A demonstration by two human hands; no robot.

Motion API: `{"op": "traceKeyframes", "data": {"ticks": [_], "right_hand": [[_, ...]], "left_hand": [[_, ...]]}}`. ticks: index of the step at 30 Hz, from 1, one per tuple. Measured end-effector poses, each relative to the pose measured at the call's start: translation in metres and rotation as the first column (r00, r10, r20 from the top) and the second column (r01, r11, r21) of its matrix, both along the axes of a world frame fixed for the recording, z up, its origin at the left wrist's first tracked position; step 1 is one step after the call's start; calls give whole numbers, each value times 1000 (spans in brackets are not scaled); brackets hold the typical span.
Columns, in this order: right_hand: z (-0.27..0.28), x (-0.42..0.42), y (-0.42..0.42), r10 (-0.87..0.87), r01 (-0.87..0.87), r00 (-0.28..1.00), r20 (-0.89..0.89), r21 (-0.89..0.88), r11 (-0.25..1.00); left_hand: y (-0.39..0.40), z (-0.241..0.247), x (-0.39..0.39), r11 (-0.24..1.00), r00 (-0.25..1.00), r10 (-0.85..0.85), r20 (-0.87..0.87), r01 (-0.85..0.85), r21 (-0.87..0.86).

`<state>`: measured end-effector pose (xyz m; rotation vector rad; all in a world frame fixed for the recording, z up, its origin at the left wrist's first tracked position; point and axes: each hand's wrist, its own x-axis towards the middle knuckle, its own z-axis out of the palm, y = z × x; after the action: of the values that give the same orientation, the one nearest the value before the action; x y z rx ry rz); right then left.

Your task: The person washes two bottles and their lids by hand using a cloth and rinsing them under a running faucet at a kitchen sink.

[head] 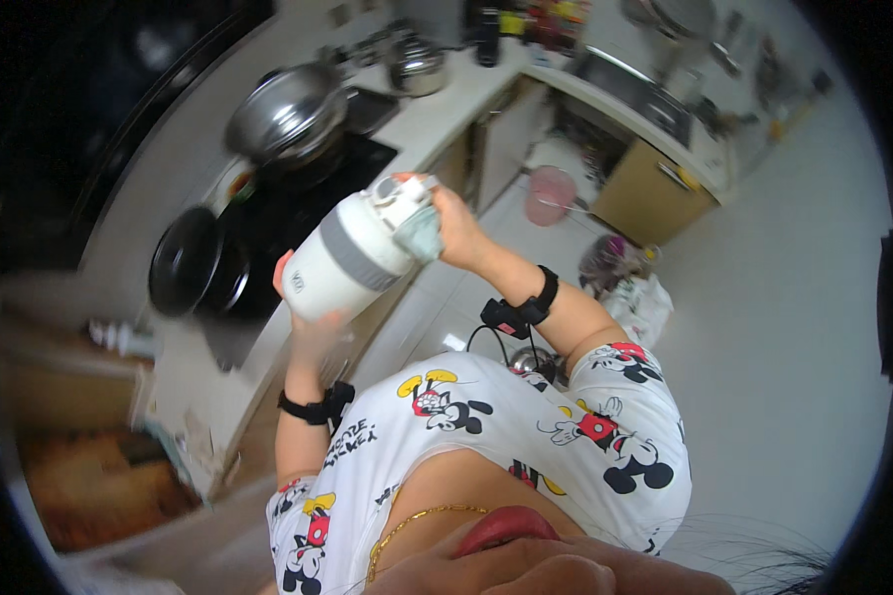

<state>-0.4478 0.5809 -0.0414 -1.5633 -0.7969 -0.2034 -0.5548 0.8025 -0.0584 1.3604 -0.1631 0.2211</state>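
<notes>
A white insulated bottle point(342, 260) with a grey band is held tilted in front of my chest, its lid point(402, 199) towards the upper right. My left hand point(316, 331) cups the base, fingers showing on the far side; part of it is blurred. At the lid end, my right hand point(458, 227) holds a pale green cloth point(421, 234) against the bottle's shoulder. Some right fingertips show behind the lid, and the rest are hidden by it. Each forearm wears a black strap point(543, 296).
Left, a black cooktop point(268, 216) on the white counter point(446, 123) bears a steel pot point(286, 111) and a black wok point(186, 260). A steel kettle point(417, 67) stands farther back. On the floor are a pink bucket point(551, 195) and plastic bags point(636, 305).
</notes>
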Motion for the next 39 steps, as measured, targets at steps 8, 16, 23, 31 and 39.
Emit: {"op": "traceKeyframes", "data": {"ticks": [8, 16, 23, 31, 39], "right_hand": [[7, 15, -166, -301, 306, 949, -97, 40, 951], [8, 70, -269, -517, 594, 800, -305, 272, 758], [6, 209, -388, -249, 588, 778, -577, 529, 612], [-77, 259, -612, -481, 932, 363, -798, 306, 196], [-148, 354, -788, -318, 999, 8, -948, -7, 47]], "left_hand": [[-143, 18, 84, 867, 785, -497, -370, 436, -241], [-268, -11, 205, 722, 713, -675, -189, 588, -365], [-372, -34, 363, 625, 599, -765, -235, 604, -495], [-499, -37, 499, 540, 457, -832, -315, 534, -650], [-578, -72, 625, 599, 512, -765, -390, 344, -723]]}}
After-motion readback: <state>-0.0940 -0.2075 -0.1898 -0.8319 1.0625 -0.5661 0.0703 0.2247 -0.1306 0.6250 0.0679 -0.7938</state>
